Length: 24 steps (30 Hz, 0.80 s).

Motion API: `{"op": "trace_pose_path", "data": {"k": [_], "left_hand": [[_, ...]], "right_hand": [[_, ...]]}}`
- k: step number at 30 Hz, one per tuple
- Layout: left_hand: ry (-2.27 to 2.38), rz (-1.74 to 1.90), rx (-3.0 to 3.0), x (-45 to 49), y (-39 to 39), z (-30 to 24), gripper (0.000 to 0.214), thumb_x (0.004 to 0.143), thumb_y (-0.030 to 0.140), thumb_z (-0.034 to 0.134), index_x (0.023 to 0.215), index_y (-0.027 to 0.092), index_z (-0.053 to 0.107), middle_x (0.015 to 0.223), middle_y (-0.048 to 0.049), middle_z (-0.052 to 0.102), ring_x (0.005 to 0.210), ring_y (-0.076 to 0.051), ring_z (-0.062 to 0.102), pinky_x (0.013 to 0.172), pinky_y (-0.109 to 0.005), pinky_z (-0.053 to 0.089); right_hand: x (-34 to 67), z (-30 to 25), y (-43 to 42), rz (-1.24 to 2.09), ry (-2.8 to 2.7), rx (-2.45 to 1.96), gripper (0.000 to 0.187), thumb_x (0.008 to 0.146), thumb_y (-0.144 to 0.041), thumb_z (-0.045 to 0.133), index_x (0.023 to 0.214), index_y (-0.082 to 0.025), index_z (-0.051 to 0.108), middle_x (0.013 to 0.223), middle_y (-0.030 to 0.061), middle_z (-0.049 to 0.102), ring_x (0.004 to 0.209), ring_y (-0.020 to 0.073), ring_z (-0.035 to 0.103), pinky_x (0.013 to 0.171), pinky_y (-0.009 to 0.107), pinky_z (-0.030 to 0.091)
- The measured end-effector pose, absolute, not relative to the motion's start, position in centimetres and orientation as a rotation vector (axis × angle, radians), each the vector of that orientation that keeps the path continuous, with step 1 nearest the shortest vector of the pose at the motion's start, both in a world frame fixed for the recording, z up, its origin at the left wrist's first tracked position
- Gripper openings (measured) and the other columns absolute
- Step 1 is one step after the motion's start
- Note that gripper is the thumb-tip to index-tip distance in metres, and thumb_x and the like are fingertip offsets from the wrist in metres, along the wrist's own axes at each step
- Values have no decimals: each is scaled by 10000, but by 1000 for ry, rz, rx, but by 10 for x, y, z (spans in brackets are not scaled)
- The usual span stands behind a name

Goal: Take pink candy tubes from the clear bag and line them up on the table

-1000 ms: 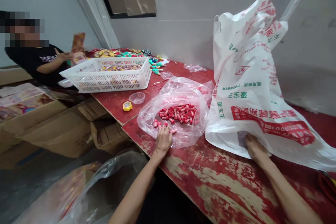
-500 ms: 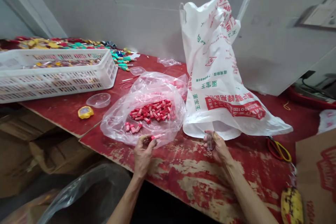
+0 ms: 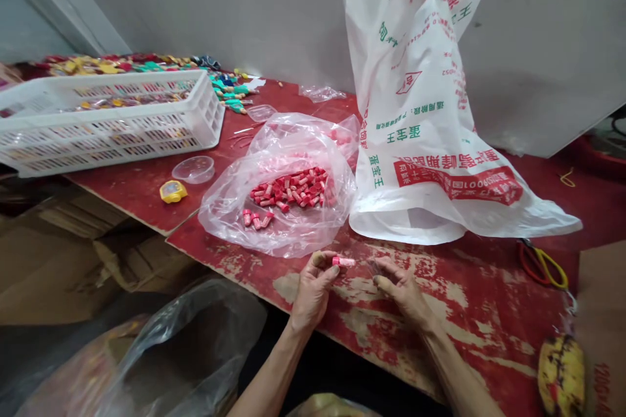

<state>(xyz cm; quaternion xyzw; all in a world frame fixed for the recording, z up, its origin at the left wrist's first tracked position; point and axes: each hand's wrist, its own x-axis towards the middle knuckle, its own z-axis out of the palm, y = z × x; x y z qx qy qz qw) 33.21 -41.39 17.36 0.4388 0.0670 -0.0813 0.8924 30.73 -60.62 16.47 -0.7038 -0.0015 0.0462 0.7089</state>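
Observation:
Between the thumb and fingers of my left hand (image 3: 313, 287) is a small pink tube with a red cap (image 3: 343, 262), pointing right. Facing it, my right hand (image 3: 402, 285) pinches a small clear plastic piece (image 3: 374, 267), whose kind is too blurred to make out. The two hands are apart, with a narrow gap between the tube and the clear piece. Beyond them lies an open clear plastic bag (image 3: 220, 208) holding many of the same red-capped tubes (image 3: 293, 189). A large white woven sack (image 3: 415, 143) with red and green print stands behind my right hand.
A white plastic basket (image 3: 210, 104) of small items sits at left, with colourful pieces (image 3: 112, 65) behind. A yellow tape measure (image 3: 173, 191) and clear lid (image 3: 193, 169) lie before it. Scissors (image 3: 542, 264) and a yellow banana-like object (image 3: 561, 374) are at right, beside a cardboard box (image 3: 604, 313).
My left hand has moved right, off the bag's edge, with the tube. My hands are closer together, the right still holding the clear piece. The view has tilted down slightly.

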Motion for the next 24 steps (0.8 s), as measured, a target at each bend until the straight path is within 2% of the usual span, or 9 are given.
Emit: {"op": "trace_pose_path", "data": {"k": [2, 4, 8, 12, 16, 20, 22, 24], "left_hand": [[126, -184, 928, 330, -418, 174, 365, 588, 268, 856, 874, 169, 651, 850, -3, 654, 762, -130, 639, 730, -237, 526], [115, -219, 920, 327, -422, 174, 372, 596, 275, 853, 892, 167, 655, 859, -12, 662, 749, -134, 644, 721, -239, 529], [164, -314, 848, 322, -429, 175, 398, 587, 272, 864, 895, 165, 635, 820, -12, 670, 694, -152, 657, 664, -252, 539], [274, -383, 754, 320, -432, 176, 418, 561, 275, 886, 838, 154, 598, 760, -20, 672, 641, -144, 647, 606, -238, 536], [318, -403, 726, 319, -433, 176, 437, 559, 282, 890, 827, 152, 571, 727, -23, 672, 623, -132, 637, 593, -226, 536], [324, -378, 734, 318, -432, 174, 452, 557, 295, 890, 838, 154, 566, 734, -19, 669, 617, -129, 636, 588, -224, 535], [322, -343, 754, 317, -432, 172, 464, 547, 293, 893, 858, 154, 578, 734, -9, 659, 610, -130, 634, 583, -226, 533], [306, -302, 789, 315, -432, 170, 462, 537, 281, 893, 863, 153, 591, 755, 2, 649, 614, -133, 638, 585, -229, 532]], "right_hand": [[303, 171, -606, 59, -73, -1722, 378, 787, -467, 675, 1105, -264, 694, 1116, 60, 620, 1028, 252, 548, 886, 369, 458], [300, 175, -605, 68, -113, -1762, 365, 818, -473, 635, 1105, -257, 694, 1071, 63, 637, 1025, 259, 557, 904, 382, 447], [295, 173, -602, 158, -42, -1596, 377, 856, -503, 593, 1116, -241, 670, 891, 40, 639, 800, 191, 584, 717, 294, 481], [292, 155, -602, 242, 76, -1356, 478, 828, -557, 616, 1154, -208, 603, 818, 29, 585, 610, 128, 523, 500, 215, 404], [293, 138, -602, 234, 130, -1177, 437, 802, -550, 639, 1055, -197, 586, 849, 34, 569, 594, 120, 521, 462, 202, 382], [293, 129, -600, 160, 166, -1061, 366, 757, -479, 696, 977, -215, 571, 743, -26, 492, 511, 81, 404, 462, 204, 377], [292, 126, -597, 93, 199, -1091, 333, 739, -435, 724, 931, -219, 561, 686, -50, 452, 481, 69, 352, 456, 198, 356], [290, 127, -593, 6, 222, -1218, 311, 728, -410, 739, 876, -207, 556, 678, -45, 467, 494, 74, 371, 468, 199, 349]]}}
